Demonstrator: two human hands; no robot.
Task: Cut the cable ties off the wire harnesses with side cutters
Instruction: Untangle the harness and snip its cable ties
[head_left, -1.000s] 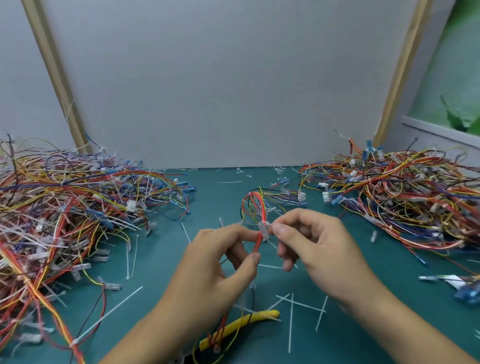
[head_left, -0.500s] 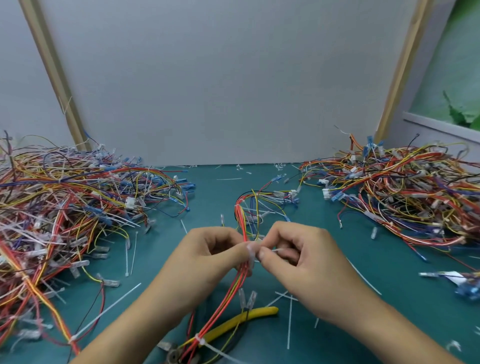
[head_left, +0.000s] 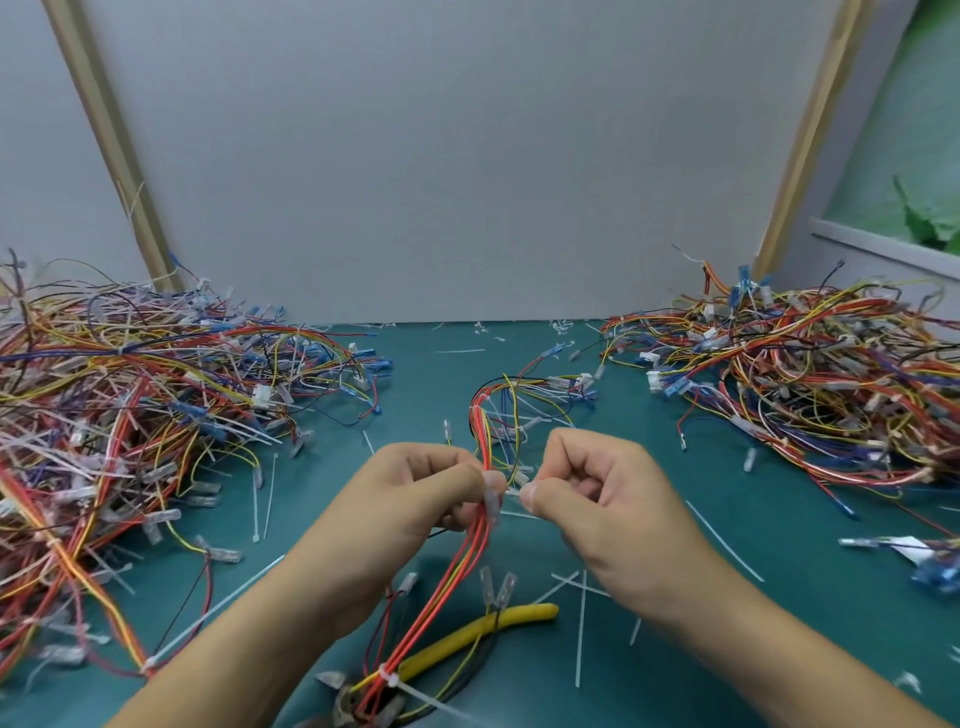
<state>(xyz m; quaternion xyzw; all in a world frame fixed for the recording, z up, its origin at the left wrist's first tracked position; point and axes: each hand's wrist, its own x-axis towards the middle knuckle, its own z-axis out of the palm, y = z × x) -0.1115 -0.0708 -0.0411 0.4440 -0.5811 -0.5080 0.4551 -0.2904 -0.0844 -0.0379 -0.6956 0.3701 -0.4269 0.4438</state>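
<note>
Red and orange wires of the wire harness (head_left: 470, 564) pass through the left hand (head_left: 410, 499), its grip curled tight round them. The right hand (head_left: 602, 501) pinches a small white piece just beside; what it is cannot be told. Yellow-handled side cutters (head_left: 483, 634) lie on the bench (head_left: 779, 597) below the hands. Wire heaps crowd the left (head_left: 130, 415) and right (head_left: 805, 395) edges, with open teal bench between them.

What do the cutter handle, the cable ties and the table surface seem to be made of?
The side cutters' handle: likely a soft plastic or rubber sleeve, matte yellow, with a rounded end. The cable tie on the harness: translucent white plastic, probably nylon; a thin, flexible strip. The table surface: a teal mat, perhaps rubber or vinyl; smooth and even.
</note>
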